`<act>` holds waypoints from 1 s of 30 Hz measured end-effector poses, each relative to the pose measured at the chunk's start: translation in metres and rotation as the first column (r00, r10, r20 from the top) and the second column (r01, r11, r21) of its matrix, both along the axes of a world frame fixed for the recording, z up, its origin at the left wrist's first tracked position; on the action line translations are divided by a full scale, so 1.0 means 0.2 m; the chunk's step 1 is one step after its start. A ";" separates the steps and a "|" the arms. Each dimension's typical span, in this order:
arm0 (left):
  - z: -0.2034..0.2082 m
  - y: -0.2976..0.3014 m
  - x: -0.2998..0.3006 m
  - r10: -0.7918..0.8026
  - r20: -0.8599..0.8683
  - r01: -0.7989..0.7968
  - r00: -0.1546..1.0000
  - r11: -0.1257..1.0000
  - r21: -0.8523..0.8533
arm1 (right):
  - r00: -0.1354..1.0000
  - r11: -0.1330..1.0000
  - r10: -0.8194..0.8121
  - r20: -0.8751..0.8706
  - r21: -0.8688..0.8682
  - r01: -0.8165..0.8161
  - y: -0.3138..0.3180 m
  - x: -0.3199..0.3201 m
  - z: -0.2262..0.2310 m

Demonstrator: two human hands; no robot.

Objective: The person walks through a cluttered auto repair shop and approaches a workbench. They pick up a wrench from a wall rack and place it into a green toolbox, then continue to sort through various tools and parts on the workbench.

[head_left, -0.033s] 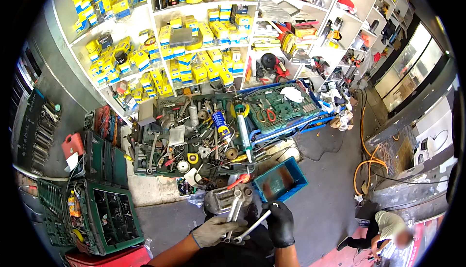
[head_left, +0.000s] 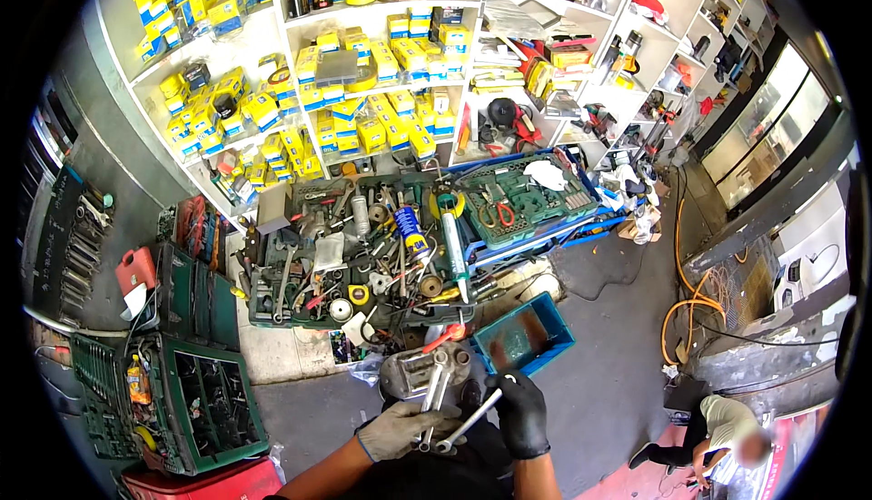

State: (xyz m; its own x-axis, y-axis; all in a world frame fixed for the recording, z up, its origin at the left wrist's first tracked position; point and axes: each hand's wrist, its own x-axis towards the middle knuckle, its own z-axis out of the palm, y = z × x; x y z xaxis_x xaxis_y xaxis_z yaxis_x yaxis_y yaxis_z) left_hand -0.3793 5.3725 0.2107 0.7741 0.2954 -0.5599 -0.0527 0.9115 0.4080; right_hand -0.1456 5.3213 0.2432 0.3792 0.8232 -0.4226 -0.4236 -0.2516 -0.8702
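Many silver wrenches (head_left: pixel 82 250) sit in a row at the far left, then comes an open green toolbox (head_left: pixel 222 456). White shelves (head_left: pixel 209 46) are full of yellow and blue boxes (head_left: pixel 386 59) with print on them. The left hand (head_left: pixel 392 433), in a pale glove, has its fingers curled around two long wrenches (head_left: pixel 436 384), side by side. Behind it, a blue and yellow can (head_left: pixel 411 230) with printing lies in a messy tool tray (head_left: pixel 263 322). The right hand (head_left: pixel 524 420), in a black glove, squeezes one end of a third wrench (head_left: pixel 472 420), which slants down toward the left hand. Just past it, a teal bin (head_left: pixel 527 336) sits on the grey floor (head_left: pixel 595 355). An orange hose (head_left: pixel 679 296) curls farther right, above a person in a pale shirt (head_left: pixel 729 423), bending over
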 end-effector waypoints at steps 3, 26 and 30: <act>0.05 -0.02 0.10 0.034 0.059 -0.033 0.998 0.999 -0.012 | 0.979 0.980 0.199 0.049 -0.017 -0.199 0.08 0.10 0.03; -0.02 0.05 0.24 -0.282 -0.032 0.275 0.959 0.894 0.354 | 0.754 0.754 0.657 -0.003 -0.019 -0.657 0.15 0.28 -0.06; 0.00 0.10 0.24 0.055 -0.429 0.146 0.902 0.895 0.422 | 0.897 0.919 0.384 0.220 -0.003 -0.393 0.12 0.28 0.01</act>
